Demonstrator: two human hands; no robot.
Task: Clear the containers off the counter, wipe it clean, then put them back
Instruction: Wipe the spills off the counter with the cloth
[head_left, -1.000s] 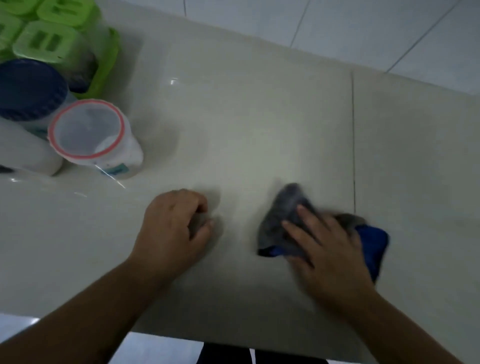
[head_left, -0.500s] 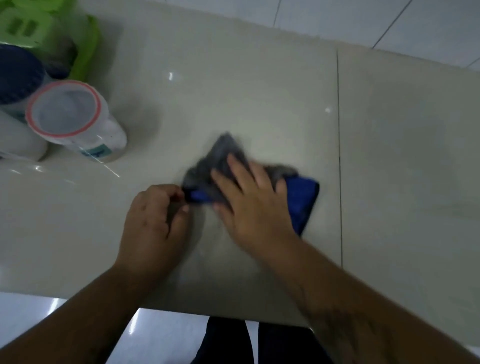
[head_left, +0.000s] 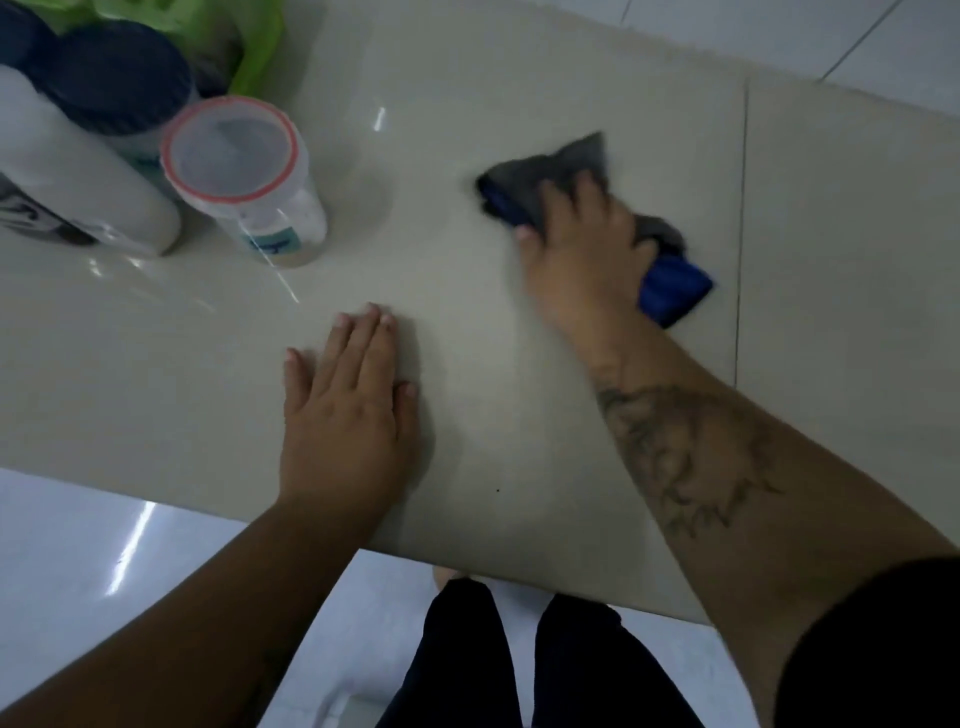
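My right hand (head_left: 582, 244) presses a grey and blue cloth (head_left: 670, 286) flat on the beige counter (head_left: 467, 78), towards its far middle. My left hand (head_left: 348, 400) lies flat and open on the counter nearer the front edge, holding nothing. At the far left stand the containers: a clear jar with a red-rimmed lid (head_left: 234, 156), a white bottle (head_left: 67, 171) lying beside it, a jar with a dark blue lid (head_left: 119, 78), and green-lidded containers (head_left: 249, 47) behind, partly cut off by the frame.
A seam (head_left: 740, 234) runs across the counter to the right of the cloth. The counter's front edge lies just behind my left wrist. White floor tiles (head_left: 78, 545) and my dark trouser legs (head_left: 519, 660) show below.
My right hand slid the cloth left towards my left hand, then away towards the far side. My left hand went from a closed fist to lying flat with fingers stretched out.
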